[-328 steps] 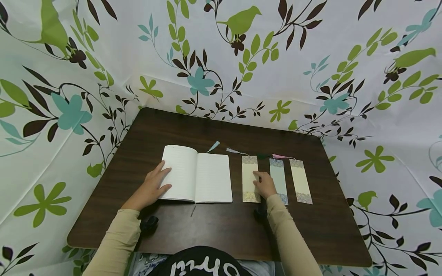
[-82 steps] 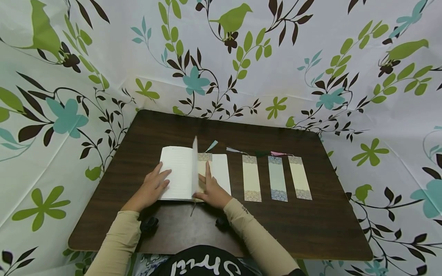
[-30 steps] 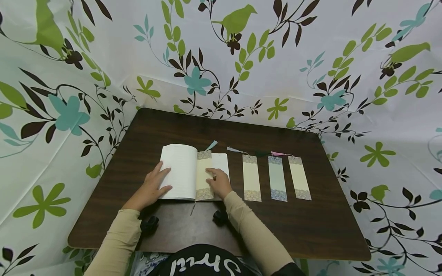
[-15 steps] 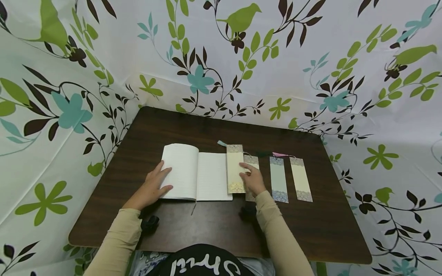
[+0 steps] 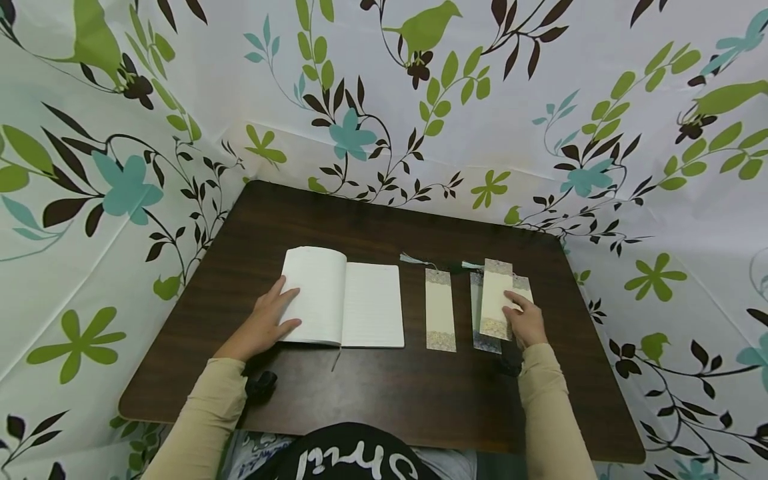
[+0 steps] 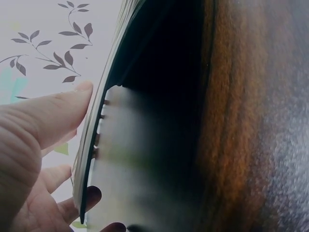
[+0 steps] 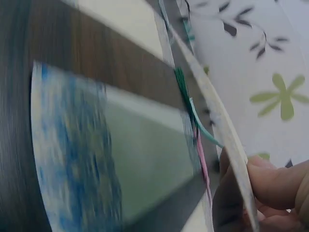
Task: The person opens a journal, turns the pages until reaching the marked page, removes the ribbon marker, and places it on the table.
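Note:
My left hand (image 5: 261, 323) grips the left side of an open lined notebook (image 5: 372, 307). In the left wrist view the thumb (image 6: 63, 113) lies against the pages and fingertips show past the dark cover (image 6: 86, 183). My right hand (image 5: 529, 321) pinches a cream bookmark (image 5: 496, 300) with patterned ends, raised above the right side of the table. It partly covers a pale blue-green bookmark (image 5: 485, 344) and a cream bookmark (image 5: 523, 287). The right wrist view shows the held bookmark nearly edge-on, with the blue-patterned end (image 7: 77, 150) of the blue-green one beyond.
Another cream bookmark (image 5: 441, 310) with a pale tassel (image 5: 413, 259) lies right of the notebook. Green (image 7: 181, 84) and pink (image 7: 203, 169) tassels show in the right wrist view. The dark wooden table (image 5: 360, 393) meets patterned cloth (image 5: 420, 147) at its back.
A page stood lifted over the cream bookmark in the notebook; it has been turned left, baring the bookmark. My right hand has taken it out and carried it right. My left hand stays put.

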{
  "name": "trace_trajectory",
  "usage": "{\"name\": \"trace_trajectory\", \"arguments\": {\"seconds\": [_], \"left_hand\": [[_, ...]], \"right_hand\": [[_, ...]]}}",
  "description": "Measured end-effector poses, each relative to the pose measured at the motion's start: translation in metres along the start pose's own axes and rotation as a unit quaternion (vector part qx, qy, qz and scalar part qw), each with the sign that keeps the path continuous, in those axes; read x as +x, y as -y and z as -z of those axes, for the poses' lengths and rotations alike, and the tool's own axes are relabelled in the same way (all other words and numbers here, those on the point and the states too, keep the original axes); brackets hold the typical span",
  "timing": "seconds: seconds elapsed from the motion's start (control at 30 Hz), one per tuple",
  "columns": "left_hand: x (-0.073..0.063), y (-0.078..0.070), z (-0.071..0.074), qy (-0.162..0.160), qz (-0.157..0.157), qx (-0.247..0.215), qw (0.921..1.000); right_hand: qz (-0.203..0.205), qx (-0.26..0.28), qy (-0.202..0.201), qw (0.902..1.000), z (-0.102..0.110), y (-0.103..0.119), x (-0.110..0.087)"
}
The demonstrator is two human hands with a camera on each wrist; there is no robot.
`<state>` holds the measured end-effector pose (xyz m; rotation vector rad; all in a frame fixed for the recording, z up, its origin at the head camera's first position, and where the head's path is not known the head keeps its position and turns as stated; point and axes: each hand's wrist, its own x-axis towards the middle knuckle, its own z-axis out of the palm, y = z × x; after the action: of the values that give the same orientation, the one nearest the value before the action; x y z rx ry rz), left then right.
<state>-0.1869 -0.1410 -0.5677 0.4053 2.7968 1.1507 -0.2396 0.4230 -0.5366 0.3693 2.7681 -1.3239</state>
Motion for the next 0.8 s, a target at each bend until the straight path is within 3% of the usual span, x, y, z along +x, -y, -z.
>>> {"name": "trace_trajectory", "arguments": {"seconds": [0.3,0.8], "left_hand": [[0.003,-0.004,0.001,0.006,0.001,0.009,0.9999],[0.008,-0.009,0.002,0.019,0.008,0.019,0.9996]], "right_hand": [[-0.025,0.040,0.005,0.9989,0.024,-0.025,0.001],[-0.035,0.012,-0.016,0.9992,0.055,-0.046,0.000]]}}
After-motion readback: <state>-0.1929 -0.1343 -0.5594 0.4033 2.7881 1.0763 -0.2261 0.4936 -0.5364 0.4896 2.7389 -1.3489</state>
